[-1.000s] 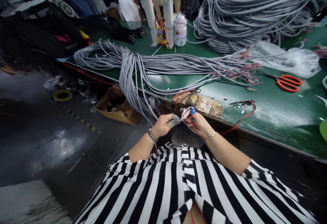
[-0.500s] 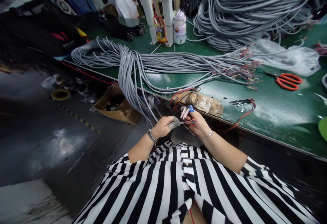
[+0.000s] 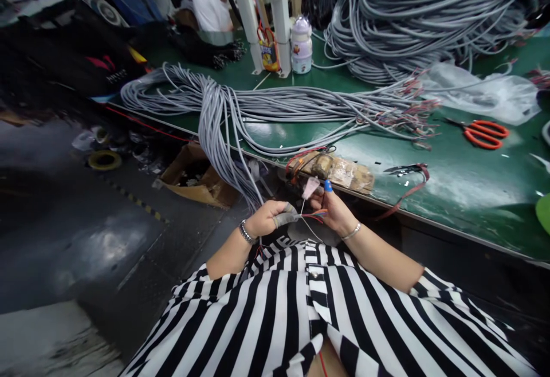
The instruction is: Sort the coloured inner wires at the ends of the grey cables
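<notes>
Head view: hands (image 3: 263,219) at wires (image 3: 315,215), dark bits (image 3: 189,174) in cardboard box (image 3: 195,193).

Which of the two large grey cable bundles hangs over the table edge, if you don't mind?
The front bundle, nearer the left hand: part of it droops off the table, whereas the bigger coil sits farther back.
</notes>
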Demonstrator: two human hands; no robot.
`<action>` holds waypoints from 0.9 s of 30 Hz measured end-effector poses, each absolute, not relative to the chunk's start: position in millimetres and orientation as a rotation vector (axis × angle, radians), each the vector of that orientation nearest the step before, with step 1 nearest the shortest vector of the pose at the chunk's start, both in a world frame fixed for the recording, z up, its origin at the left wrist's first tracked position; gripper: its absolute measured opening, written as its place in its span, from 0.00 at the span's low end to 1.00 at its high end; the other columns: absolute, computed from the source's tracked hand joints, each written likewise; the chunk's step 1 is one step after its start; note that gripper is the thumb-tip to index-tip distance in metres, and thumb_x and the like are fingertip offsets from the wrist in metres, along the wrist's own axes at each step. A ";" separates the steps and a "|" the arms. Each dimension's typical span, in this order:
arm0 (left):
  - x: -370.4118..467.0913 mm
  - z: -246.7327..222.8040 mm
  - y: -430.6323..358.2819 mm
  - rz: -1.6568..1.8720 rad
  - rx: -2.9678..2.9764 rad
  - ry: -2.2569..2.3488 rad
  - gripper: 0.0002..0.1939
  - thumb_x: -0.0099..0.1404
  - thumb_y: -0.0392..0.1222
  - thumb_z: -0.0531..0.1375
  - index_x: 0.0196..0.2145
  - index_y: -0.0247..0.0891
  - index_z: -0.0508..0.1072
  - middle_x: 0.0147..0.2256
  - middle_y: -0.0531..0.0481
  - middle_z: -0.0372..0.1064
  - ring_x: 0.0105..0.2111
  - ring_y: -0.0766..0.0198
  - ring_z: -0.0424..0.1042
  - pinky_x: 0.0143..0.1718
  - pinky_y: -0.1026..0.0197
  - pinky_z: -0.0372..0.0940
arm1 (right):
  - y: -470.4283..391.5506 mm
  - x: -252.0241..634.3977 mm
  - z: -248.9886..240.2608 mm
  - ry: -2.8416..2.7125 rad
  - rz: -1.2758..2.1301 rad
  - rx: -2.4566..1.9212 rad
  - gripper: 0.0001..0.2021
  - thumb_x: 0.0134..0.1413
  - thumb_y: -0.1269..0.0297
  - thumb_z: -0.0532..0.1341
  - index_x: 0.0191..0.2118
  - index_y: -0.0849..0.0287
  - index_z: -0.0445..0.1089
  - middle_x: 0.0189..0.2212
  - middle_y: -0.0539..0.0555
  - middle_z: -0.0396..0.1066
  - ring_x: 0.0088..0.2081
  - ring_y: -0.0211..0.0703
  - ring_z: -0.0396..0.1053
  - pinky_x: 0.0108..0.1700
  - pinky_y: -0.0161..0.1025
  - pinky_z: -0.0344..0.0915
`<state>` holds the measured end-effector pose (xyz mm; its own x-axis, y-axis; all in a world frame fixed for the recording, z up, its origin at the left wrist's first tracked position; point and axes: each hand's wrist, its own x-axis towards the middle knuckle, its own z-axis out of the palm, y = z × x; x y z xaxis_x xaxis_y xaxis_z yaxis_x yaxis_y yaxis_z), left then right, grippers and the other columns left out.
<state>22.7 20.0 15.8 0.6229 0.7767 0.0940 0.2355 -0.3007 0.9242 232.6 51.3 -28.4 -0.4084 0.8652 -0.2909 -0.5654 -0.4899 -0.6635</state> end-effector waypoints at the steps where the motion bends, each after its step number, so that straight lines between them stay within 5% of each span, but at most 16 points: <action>1: 20.7 16.8 17.5 0.664 1.850 0.794 0.23 0.68 0.55 0.56 0.32 0.30 0.74 0.27 0.46 0.73 0.28 0.66 0.69 0.32 0.66 0.65 | 50.6 234.7 -29.3 -0.580 2.006 -0.793 0.26 0.44 0.36 0.65 0.30 0.58 0.67 0.24 0.48 0.66 0.17 0.28 0.44 0.15 0.30 0.36; 10: 4.7 20.5 -5.3 0.633 1.889 0.787 0.17 0.68 0.49 0.57 0.34 0.32 0.76 0.30 0.44 0.76 0.29 0.65 0.73 0.33 0.67 0.66 | 49.2 240.8 -33.1 -0.586 2.003 -0.884 0.28 0.40 0.37 0.68 0.32 0.60 0.69 0.27 0.51 0.71 0.17 0.26 0.46 0.15 0.27 0.34; 21: -2.9 -10.3 0.5 0.626 1.920 1.055 0.17 0.67 0.51 0.57 0.36 0.33 0.76 0.30 0.47 0.76 0.30 0.65 0.73 0.35 0.65 0.66 | 47.4 249.0 -30.5 -0.772 1.954 -0.936 0.28 0.46 0.36 0.63 0.27 0.62 0.68 0.18 0.46 0.61 0.16 0.25 0.37 0.16 0.30 0.31; 27: -7.1 -28.6 12.2 0.481 2.171 1.290 0.11 0.61 0.39 0.62 0.42 0.36 0.76 0.41 0.44 0.76 0.42 0.59 0.74 0.48 0.56 0.67 | 37.5 255.7 -31.4 -0.941 1.739 -1.069 0.25 0.43 0.39 0.67 0.24 0.59 0.64 0.17 0.44 0.57 0.16 0.26 0.39 0.16 0.30 0.35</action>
<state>-7.1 12.2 -28.6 0.4721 0.8813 0.0197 0.6793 -0.3779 0.6290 255.7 37.5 -31.4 -0.2586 0.9269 -0.2721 -0.2788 -0.3413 -0.8977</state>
